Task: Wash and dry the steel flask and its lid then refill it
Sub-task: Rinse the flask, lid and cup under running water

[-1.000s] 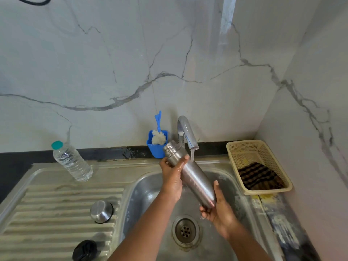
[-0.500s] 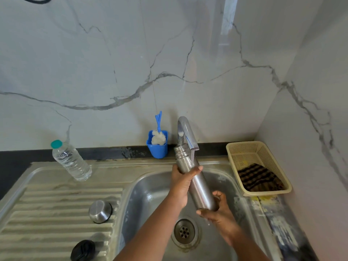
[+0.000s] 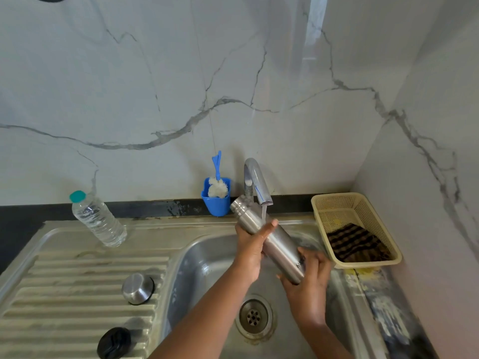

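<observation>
The steel flask (image 3: pixel 269 239) is lying tilted over the sink basin (image 3: pixel 204 257), its long axis running from the open threaded mouth at about ten o'clock, up near the tap (image 3: pixel 255 182), down to its base at about four o'clock. A thin stream of water is falling from the spout onto the upper body of the flask. Dark lettering near the base is partly covered by a thumb and too small to read, and the bottom end is hidden in the right palm.

The left hand (image 3: pixel 250 248) is gripping the flask just below the neck, fingers curled round the far side with only their tips showing. The right hand (image 3: pixel 308 283) is cupping the lower end, fingers wrapped round it and thumb lying across the front.

At about eight o'clock from the flask, the steel lid (image 3: pixel 137 288) is sitting on the ribbed draining board (image 3: pixel 64 294), and a black cap (image 3: pixel 114 342), possibly an inner stopper, is lying nearer the bottom edge. A plastic water bottle (image 3: pixel 97 220) is standing at nine o'clock, a blue holder with a brush (image 3: pixel 217 195) at eleven, and a cream basket (image 3: pixel 355 226) holding a striped cloth (image 3: pixel 357 244) at three.
</observation>
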A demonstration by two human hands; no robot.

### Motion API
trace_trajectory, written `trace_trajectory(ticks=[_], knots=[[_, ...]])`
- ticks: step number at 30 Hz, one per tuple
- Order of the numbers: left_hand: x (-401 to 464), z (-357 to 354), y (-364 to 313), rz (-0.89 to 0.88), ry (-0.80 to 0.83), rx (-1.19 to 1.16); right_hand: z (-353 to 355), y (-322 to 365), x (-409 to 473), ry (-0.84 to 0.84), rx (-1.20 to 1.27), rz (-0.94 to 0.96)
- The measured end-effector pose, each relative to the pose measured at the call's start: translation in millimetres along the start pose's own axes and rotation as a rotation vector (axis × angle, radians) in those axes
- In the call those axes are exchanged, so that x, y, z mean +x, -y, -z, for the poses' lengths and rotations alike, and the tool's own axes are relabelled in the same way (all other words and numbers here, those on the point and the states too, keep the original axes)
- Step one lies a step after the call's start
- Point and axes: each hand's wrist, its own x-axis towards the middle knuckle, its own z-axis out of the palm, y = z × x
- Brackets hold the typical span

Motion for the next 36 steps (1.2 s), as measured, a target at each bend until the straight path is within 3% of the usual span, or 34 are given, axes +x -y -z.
trace_trajectory(ticks=[2, 4, 10, 12, 14, 19, 25, 30, 36], knots=[[-3, 4, 5, 0.030, -0.012, -0.060, -1, -1, 8, 0.008, -0.045, 0.185], [-1, 10, 4, 0.001, -0.047, -0.074, 2, 1, 15, 0.105, 0.101, 0.126], [-2, 25, -7, -0.062, 0.127, -0.033, 9, 12, 22, 0.547, 0.927, -0.738], [-3, 26, -12, -0.066, 0.155, -0.067, 11, 14, 21, 0.627, 1.062, -0.896], [-2, 27, -19, -0.071, 0.150, -0.105, 6, 13, 22, 0.606, 1.098, -0.939], [2, 39, -27, -0.094, -0.023, -0.192, -4, 8, 29, 0.495, 1.184, -0.797], [0, 63, -19, -0.019, -0.168, -0.155, -2, 12, 45, 0.461, 0.998, -0.544], [-7, 77, -4, 0.147, -0.326, -0.222, 10, 45, 71, 0.494, 0.554, -0.257], [-17, 68, 17, 0.450, -0.295, 0.127, -13, 72, 91, 0.489, 0.087, 0.025]])
